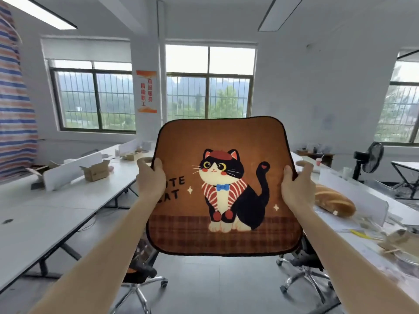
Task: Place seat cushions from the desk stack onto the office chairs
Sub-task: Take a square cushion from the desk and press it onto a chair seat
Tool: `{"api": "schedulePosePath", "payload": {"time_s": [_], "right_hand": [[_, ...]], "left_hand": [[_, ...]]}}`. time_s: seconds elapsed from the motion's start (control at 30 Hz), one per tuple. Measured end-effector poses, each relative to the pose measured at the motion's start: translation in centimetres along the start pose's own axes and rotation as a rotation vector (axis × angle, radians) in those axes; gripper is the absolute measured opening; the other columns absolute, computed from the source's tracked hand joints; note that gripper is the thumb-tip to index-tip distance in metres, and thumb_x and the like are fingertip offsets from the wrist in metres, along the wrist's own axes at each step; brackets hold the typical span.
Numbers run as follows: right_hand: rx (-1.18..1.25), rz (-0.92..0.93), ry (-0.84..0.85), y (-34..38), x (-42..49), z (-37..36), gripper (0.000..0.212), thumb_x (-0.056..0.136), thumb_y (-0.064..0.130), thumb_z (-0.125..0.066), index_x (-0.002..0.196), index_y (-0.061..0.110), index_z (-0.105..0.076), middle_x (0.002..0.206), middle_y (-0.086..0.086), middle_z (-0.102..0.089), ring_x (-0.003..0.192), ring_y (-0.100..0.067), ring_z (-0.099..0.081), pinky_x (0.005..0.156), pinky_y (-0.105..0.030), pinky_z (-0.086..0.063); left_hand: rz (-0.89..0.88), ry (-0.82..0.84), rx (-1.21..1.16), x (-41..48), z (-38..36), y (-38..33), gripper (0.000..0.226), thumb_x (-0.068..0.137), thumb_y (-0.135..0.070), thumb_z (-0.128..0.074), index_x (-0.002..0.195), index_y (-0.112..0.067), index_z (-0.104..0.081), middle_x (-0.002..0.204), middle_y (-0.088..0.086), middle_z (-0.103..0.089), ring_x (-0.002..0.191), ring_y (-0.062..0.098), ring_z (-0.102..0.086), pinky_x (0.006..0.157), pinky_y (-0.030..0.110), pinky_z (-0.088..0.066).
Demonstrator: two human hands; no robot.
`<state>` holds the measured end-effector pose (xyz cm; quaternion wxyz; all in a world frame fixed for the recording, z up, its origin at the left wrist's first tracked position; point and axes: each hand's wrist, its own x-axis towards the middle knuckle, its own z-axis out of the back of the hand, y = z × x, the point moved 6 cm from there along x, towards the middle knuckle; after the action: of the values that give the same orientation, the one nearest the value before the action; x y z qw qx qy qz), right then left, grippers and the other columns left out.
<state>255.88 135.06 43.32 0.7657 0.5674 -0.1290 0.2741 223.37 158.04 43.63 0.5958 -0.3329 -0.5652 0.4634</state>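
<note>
I hold a brown seat cushion [223, 141] printed with a black-and-white cat up in front of me, its face tilted toward the camera. My left hand [151, 177] grips its left edge, thumb on the front. My right hand [297, 184] grips its right edge the same way. Below the cushion, the chrome base of one office chair [140, 288] shows at lower left and that of a second office chair [306, 277] at lower right; their seats are mostly hidden behind the cushion.
A long white desk [45, 214] runs along the left with an open cardboard box [96, 169] and white dividers. A bread-shaped pillow [333, 200] and paper clutter lie on the right desk [371, 243]. A black standing fan [369, 160] is at the far right. Grey floor lies between the desks.
</note>
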Motion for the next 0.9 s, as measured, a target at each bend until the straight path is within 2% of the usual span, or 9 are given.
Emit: {"api": "schedulePosePath", "payload": {"time_s": [0.17, 0.27, 0.33, 0.4, 0.5, 0.6, 0.7, 0.83, 0.9], "right_hand": [[-0.011, -0.029, 0.009, -4.5, 8.1, -10.6, 0.027, 0.104, 0.028, -0.043, 0.127, 0.017, -0.038, 0.074, 0.007, -0.048, 0.078, -0.029, -0.053, 0.073, -0.039, -0.042], [-0.033, -0.066, 0.028, -8.4, 12.8, -16.3, 0.026, 0.104, 0.024, -0.044, 0.127, 0.012, -0.04, 0.076, 0.011, -0.039, 0.082, -0.028, -0.047, 0.074, -0.037, -0.036], [-0.03, -0.091, 0.045, -11.2, 16.5, -20.8, 0.025, 0.104, 0.026, -0.044, 0.126, 0.013, -0.041, 0.076, 0.009, -0.043, 0.085, -0.033, -0.052, 0.073, -0.036, -0.035], [-0.027, -0.106, 0.059, -14.0, 20.7, -25.3, 0.023, 0.103, 0.025, -0.045, 0.123, 0.015, -0.044, 0.082, -0.001, -0.055, 0.09, -0.038, -0.059, 0.071, -0.036, -0.035], [-0.013, -0.075, 0.108, -17.3, 27.5, -32.2, 0.019, 0.101, 0.023, -0.045, 0.118, 0.021, -0.053, 0.107, -0.01, -0.066, 0.099, -0.037, -0.061, 0.073, -0.034, -0.037], [0.003, -0.033, 0.165, -19.0, 33.9, -38.3, 0.024, 0.099, 0.018, -0.045, 0.111, 0.021, -0.066, 0.107, -0.007, -0.07, 0.102, -0.032, -0.062, 0.084, -0.036, -0.044], [0.022, -0.032, 0.152, -20.0, 40.8, -43.9, 0.025, 0.098, 0.016, -0.046, 0.107, 0.02, -0.069, 0.108, -0.006, -0.071, 0.103, -0.03, -0.062, 0.094, -0.039, -0.046], [0.014, -0.023, 0.168, -21.1, 48.7, -51.6, 0.023, 0.098, 0.014, -0.046, 0.105, 0.018, -0.067, 0.105, -0.009, -0.07, 0.1, -0.032, -0.061, 0.086, -0.037, -0.043], [0.013, -0.008, 0.172, -22.1, 52.5, -55.9, 0.023, 0.099, 0.014, -0.046, 0.106, 0.017, -0.067, 0.102, -0.01, -0.07, 0.097, -0.031, -0.061, 0.083, -0.035, -0.042]], "left_hand": [[0.037, 0.048, -0.001, 9.6, -11.3, 5.4, 0.034, 0.104, -0.032, -0.042, 0.133, -0.014, -0.036, 0.101, 0.009, -0.056, 0.069, 0.011, -0.048, 0.068, 0.034, -0.035], [0.066, 0.086, 0.033, 14.2, -18.1, 9.1, 0.029, 0.105, -0.031, -0.042, 0.128, -0.015, -0.039, 0.097, -0.001, -0.052, 0.071, 0.011, -0.048, 0.064, 0.032, -0.037], [0.082, 0.104, 0.046, 17.7, -22.9, 11.6, 0.025, 0.105, -0.029, -0.042, 0.127, -0.015, -0.041, 0.09, -0.007, -0.049, 0.069, 0.006, -0.046, 0.056, 0.025, -0.034], [0.087, 0.098, 0.084, 21.0, -27.5, 13.5, 0.026, 0.105, -0.028, -0.042, 0.127, -0.016, -0.045, 0.097, 0.002, -0.055, 0.07, 0.007, -0.048, 0.055, 0.028, -0.034], [0.079, 0.084, 0.131, 26.6, -34.0, 15.8, 0.022, 0.104, -0.024, -0.042, 0.124, -0.015, -0.047, 0.1, 0.001, -0.051, 0.074, 0.014, -0.05, 0.072, 0.031, -0.036], [0.067, 0.061, 0.146, 31.9, -39.1, 17.3, 0.024, 0.104, -0.025, -0.041, 0.125, -0.017, -0.049, 0.108, 0.001, -0.051, 0.098, 0.024, -0.05, 0.087, 0.038, -0.039], [0.058, 0.042, 0.153, 38.1, -44.9, 18.0, 0.024, 0.104, -0.026, -0.041, 0.124, -0.016, -0.05, 0.11, 0.0, -0.052, 0.103, 0.024, -0.049, 0.089, 0.038, -0.037], [0.061, 0.011, 0.151, 45.3, -52.0, 20.3, 0.024, 0.104, -0.026, -0.041, 0.123, -0.014, -0.05, 0.112, 0.002, -0.055, 0.107, 0.026, -0.051, 0.091, 0.038, -0.038], [0.074, 0.01, 0.146, 49.1, -55.8, 22.4, 0.024, 0.104, -0.025, -0.041, 0.123, -0.013, -0.05, 0.102, -0.003, -0.056, 0.102, 0.026, -0.053, 0.087, 0.037, -0.04]]}}
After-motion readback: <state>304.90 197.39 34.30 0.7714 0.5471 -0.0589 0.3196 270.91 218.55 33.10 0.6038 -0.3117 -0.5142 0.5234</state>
